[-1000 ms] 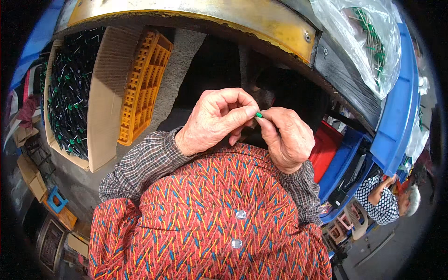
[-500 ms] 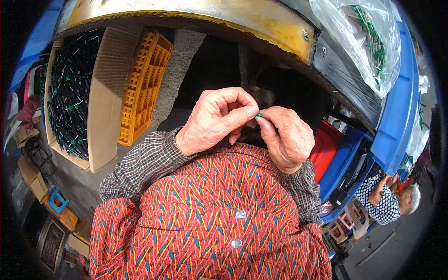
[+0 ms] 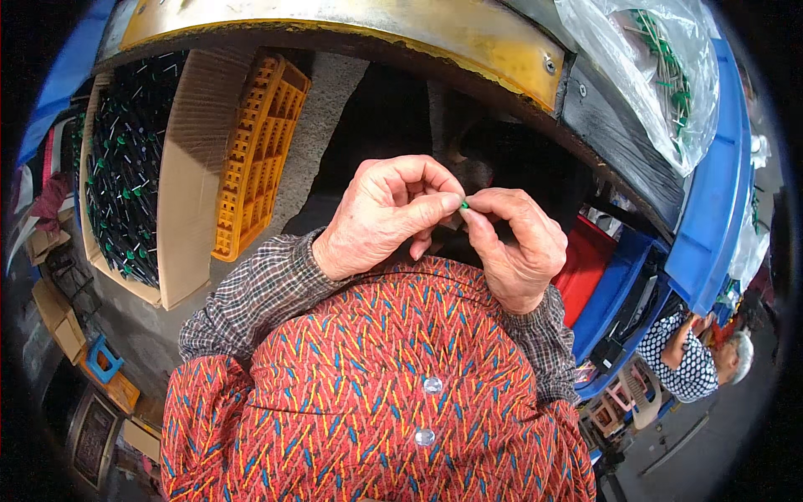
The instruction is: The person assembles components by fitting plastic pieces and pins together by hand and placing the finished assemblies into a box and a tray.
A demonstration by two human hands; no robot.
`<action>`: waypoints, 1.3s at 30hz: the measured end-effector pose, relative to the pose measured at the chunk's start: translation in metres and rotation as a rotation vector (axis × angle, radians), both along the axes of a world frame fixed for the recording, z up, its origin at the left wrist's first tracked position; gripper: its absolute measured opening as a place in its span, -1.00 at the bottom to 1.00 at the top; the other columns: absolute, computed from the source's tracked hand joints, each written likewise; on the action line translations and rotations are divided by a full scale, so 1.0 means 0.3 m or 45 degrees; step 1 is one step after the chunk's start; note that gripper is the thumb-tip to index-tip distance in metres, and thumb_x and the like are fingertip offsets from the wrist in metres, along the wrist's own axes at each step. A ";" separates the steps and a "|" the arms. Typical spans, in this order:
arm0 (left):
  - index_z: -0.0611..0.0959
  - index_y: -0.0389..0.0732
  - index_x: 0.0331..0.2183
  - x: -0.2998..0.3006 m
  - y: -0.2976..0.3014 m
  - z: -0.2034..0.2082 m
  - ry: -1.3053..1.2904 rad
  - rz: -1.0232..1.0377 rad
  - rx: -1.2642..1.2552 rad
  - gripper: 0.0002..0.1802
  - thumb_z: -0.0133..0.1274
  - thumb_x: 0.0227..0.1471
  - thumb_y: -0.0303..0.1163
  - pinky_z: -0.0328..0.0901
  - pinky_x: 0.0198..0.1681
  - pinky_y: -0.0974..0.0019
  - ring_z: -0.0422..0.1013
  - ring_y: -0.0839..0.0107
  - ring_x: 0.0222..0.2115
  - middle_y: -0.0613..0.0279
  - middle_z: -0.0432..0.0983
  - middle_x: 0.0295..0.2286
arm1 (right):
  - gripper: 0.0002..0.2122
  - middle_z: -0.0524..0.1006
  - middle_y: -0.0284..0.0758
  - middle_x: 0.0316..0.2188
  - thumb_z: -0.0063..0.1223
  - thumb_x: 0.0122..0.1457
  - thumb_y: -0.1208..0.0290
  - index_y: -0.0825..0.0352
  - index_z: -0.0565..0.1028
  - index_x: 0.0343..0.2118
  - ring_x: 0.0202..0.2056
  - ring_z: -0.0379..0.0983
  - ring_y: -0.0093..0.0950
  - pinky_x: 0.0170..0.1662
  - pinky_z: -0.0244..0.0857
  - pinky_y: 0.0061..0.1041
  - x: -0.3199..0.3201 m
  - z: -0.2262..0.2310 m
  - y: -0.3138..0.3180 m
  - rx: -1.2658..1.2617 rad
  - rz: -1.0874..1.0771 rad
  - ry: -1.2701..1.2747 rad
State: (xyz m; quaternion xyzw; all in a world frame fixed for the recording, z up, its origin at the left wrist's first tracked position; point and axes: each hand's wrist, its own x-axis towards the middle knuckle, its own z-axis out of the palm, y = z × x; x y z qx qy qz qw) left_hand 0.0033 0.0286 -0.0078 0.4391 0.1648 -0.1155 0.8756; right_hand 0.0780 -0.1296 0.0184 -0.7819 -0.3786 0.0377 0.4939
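Observation:
My left hand [image 3: 389, 213] and my right hand [image 3: 519, 244] meet in front of my lap, their fingertips almost touching. Pinched between them is a small green piece [image 3: 464, 205], too tiny to make out its kind. Thumb and forefinger of each hand close on it from either side. The other left fingers curl underneath, partly hidden behind the thumb. Both hands hang in the air, short of the table edge.
Ahead runs a worn table edge [image 3: 351, 18]. To the left stand a cardboard box [image 3: 196, 180] of black and green pieces and an orange crate [image 3: 261, 159]. On the right are a plastic bag [image 3: 623, 63] with green-tipped rods, a blue tray [image 3: 711, 192] and another person [image 3: 690, 356].
Both hands stay almost in place around the green piece. My right hand has shifted very slightly, with a small turn of its fingers.

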 end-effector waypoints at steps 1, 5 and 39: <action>0.55 -0.31 -0.35 0.001 0.000 0.000 0.000 0.001 0.000 -0.88 0.06 0.09 -0.45 0.27 -0.68 0.55 0.32 0.65 -0.68 0.32 0.45 -0.58 | -0.87 0.53 -0.23 -0.54 0.20 -0.11 0.68 0.44 0.53 -0.45 -0.53 0.51 -0.43 -0.48 0.36 -0.56 0.001 0.001 0.000 -0.007 -0.011 -0.001; 0.54 -0.33 -0.34 0.003 0.002 0.000 -0.004 0.004 -0.028 -0.89 0.07 0.07 -0.48 0.28 -0.68 0.56 0.32 0.66 -0.68 0.31 0.47 -0.53 | -0.87 0.53 -0.24 -0.55 0.20 -0.11 0.68 0.44 0.53 -0.44 -0.53 0.50 -0.44 -0.49 0.35 -0.58 -0.005 0.006 0.000 -0.028 -0.042 0.086; 0.54 -0.31 -0.31 0.002 -0.004 -0.005 0.121 0.094 -0.271 -0.87 0.08 0.07 -0.47 0.29 -0.69 0.53 0.25 0.67 -0.66 0.36 0.38 -0.59 | -0.89 0.53 -0.27 -0.44 0.11 0.02 0.70 0.49 0.52 -0.34 -0.53 0.48 -0.62 -0.49 0.35 -0.69 -0.016 -0.027 0.001 0.172 -0.104 0.759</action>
